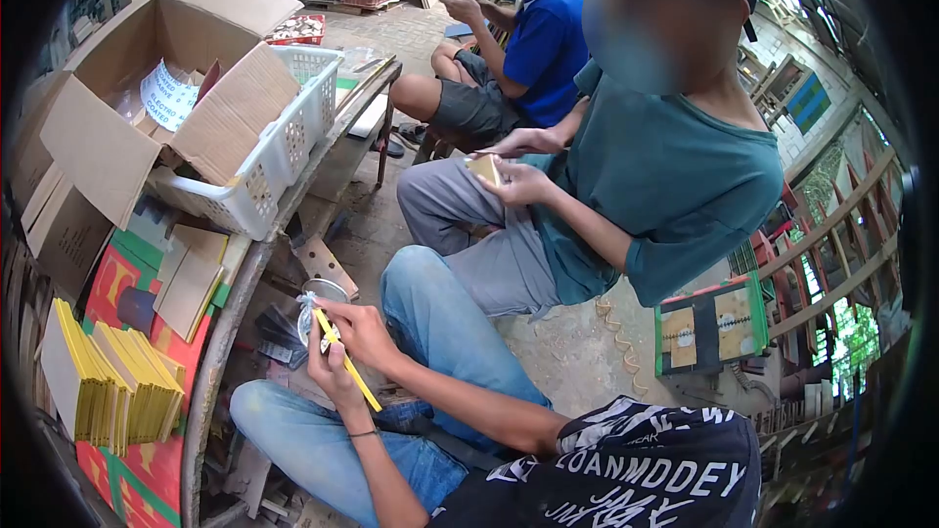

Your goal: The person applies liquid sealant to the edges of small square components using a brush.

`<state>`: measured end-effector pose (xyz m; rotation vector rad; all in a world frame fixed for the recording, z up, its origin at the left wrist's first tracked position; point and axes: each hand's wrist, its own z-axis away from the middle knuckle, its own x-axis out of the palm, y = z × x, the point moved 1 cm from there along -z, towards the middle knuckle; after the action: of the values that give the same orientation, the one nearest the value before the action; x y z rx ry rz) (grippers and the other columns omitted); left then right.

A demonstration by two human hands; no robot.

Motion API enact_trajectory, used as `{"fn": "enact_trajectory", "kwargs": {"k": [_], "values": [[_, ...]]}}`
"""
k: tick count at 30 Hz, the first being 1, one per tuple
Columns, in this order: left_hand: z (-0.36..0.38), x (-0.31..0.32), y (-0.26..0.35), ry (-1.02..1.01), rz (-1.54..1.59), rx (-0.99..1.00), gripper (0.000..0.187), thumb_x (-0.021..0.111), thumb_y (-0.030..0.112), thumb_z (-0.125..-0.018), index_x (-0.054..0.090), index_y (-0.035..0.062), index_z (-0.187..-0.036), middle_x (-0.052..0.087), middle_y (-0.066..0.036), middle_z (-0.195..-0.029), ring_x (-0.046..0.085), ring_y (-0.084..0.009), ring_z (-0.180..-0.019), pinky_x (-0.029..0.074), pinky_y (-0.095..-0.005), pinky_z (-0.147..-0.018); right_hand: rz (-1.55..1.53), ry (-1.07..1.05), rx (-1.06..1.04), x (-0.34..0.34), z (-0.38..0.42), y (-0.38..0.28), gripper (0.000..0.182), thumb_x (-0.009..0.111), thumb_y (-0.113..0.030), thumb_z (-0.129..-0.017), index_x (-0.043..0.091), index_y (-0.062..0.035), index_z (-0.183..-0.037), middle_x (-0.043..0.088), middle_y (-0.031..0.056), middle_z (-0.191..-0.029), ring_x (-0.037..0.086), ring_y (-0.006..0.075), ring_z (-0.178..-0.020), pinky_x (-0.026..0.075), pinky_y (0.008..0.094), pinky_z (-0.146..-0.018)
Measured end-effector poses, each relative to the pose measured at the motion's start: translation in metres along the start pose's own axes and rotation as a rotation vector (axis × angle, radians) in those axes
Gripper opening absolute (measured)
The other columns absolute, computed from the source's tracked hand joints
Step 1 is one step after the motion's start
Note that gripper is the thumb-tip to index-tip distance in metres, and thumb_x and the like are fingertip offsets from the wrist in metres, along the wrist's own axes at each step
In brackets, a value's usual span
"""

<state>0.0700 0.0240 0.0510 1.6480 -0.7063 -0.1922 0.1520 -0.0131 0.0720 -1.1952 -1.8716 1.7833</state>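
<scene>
My left hand [335, 372] is closed around a thin yellow-edged board [360, 383], seen nearly edge-on and slanting down to the right above my lap. At the board's upper end, my right hand [362, 330] has its fingers pinched on a small crumpled bluish-white cloth [307, 307]. The cloth's exact kind is hard to make out. Just behind the fingers shows the rim of a round container [337, 289]. On the table to the left, several similar yellow-edged boards [127, 386] stand in stacked rows.
An open cardboard box [108, 127] sits by a white plastic basket [279, 166] on the table [227, 318]. Brown flat pieces [191, 284] lie nearer me. A co-worker in a green shirt [675, 166] sits close, holding a small block [484, 170]; another person in blue [548, 49] sits beyond.
</scene>
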Motion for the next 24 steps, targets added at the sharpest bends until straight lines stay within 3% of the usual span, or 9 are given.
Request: {"fn": "enact_trajectory", "kwargs": {"k": [5, 8, 9, 12, 13, 16, 18, 20, 24], "values": [[-0.002, -0.003, -0.006, 0.0, 0.082, 0.012, 0.076, 0.055, 0.047, -0.082, 0.042, -0.0133, -0.128, 0.05, -0.021, -0.127, 0.049, -0.0264, -0.116, 0.037, -0.0353, -0.098, -0.039, 0.135, -0.14, 0.007, 0.012, 0.001, 0.032, 0.051, -0.007, -0.085, 0.061, -0.0076, -0.116, 0.063, 0.0221, -0.086, 0.067, 0.0254, -0.071, 0.049, 0.0323, -0.063], [0.0, 0.001, -0.002, -0.005, 0.102, 0.001, 0.076, 0.06, 0.043, -0.082, 0.041, -0.014, -0.128, 0.048, -0.022, -0.129, 0.049, -0.0267, -0.116, 0.038, -0.0347, -0.099, 0.055, 0.031, -0.044, 0.002, 0.001, 0.003, 0.031, 0.05, -0.009, -0.087, 0.061, -0.0075, -0.116, 0.064, 0.0209, -0.083, 0.068, 0.0256, -0.074, 0.048, 0.0323, -0.062], [-0.001, -0.002, -0.001, -0.007, 0.112, 0.006, 0.075, 0.061, 0.04, -0.082, 0.041, -0.0139, -0.129, 0.047, -0.023, -0.129, 0.049, -0.0263, -0.116, 0.038, -0.0339, -0.099, 0.02, 0.03, -0.03, 0.001, 0.006, -0.005, 0.032, 0.048, -0.003, -0.085, 0.06, -0.0055, -0.115, 0.063, 0.024, -0.087, 0.066, 0.0318, -0.079, 0.049, 0.0343, -0.068], [-0.002, -0.004, -0.002, 0.006, 0.14, -0.013, 0.072, 0.061, 0.038, -0.081, 0.042, -0.0126, -0.129, 0.049, -0.021, -0.128, 0.049, -0.0248, -0.116, 0.038, -0.0335, -0.098, -0.012, 0.111, -0.158, 0.008, 0.012, 0.002, 0.032, 0.05, -0.008, -0.087, 0.061, -0.0092, -0.117, 0.062, 0.023, -0.081, 0.066, 0.0291, -0.071, 0.048, 0.033, -0.062], [-0.002, -0.002, -0.003, -0.004, 0.047, 0.008, 0.071, 0.052, 0.044, -0.085, 0.044, -0.013, -0.127, 0.052, -0.019, -0.125, 0.051, -0.0238, -0.114, 0.037, -0.033, -0.098, -0.031, 0.051, -0.049, 0.007, 0.008, 0.009, 0.032, 0.05, -0.007, -0.087, 0.06, -0.0088, -0.117, 0.062, 0.0232, -0.082, 0.067, 0.0299, -0.074, 0.049, 0.0331, -0.063], [-0.003, -0.001, 0.0, 0.009, 0.069, -0.002, 0.069, 0.054, 0.04, -0.084, 0.044, -0.0125, -0.127, 0.051, -0.02, -0.126, 0.05, -0.0238, -0.114, 0.037, -0.0328, -0.098, 0.072, 0.008, -0.018, 0.006, 0.005, 0.001, 0.032, 0.05, -0.007, -0.087, 0.061, -0.0075, -0.117, 0.063, 0.0225, -0.082, 0.067, 0.0277, -0.073, 0.049, 0.0323, -0.063], [-0.006, -0.005, 0.003, 0.018, 0.091, -0.012, 0.068, 0.056, 0.037, -0.083, 0.043, -0.0121, -0.128, 0.05, -0.02, -0.127, 0.05, -0.0238, -0.115, 0.038, -0.0326, -0.098, 0.047, 0.053, -0.128, 0.009, 0.007, 0.001, 0.031, 0.051, -0.007, -0.087, 0.061, -0.0075, -0.116, 0.062, 0.0226, -0.081, 0.067, 0.0262, -0.071, 0.048, 0.0317, -0.062], [0.0, -0.005, 0.003, 0.018, 0.117, -0.042, 0.067, 0.058, 0.033, -0.082, 0.043, -0.0116, -0.129, 0.049, -0.02, -0.128, 0.05, -0.0239, -0.115, 0.039, -0.0324, -0.098, 0.022, 0.006, -0.026, 0.007, 0.006, 0.01, 0.032, 0.049, -0.007, -0.087, 0.059, -0.0074, -0.117, 0.059, 0.0262, -0.083, 0.065, 0.0338, -0.082, 0.049, 0.0349, -0.065], [-0.001, -0.007, 0.009, -0.017, 0.136, -0.013, 0.068, 0.059, 0.033, -0.079, 0.044, -0.0116, -0.128, 0.05, -0.02, -0.127, 0.05, -0.0233, -0.115, 0.039, -0.0319, -0.097, 0.025, 0.058, -0.083, 0.003, 0.017, -0.005, 0.03, 0.051, -0.007, -0.087, 0.061, -0.0073, -0.115, 0.058, 0.0271, -0.084, 0.065, 0.0349, -0.077, 0.049, 0.0349, -0.064]]}}
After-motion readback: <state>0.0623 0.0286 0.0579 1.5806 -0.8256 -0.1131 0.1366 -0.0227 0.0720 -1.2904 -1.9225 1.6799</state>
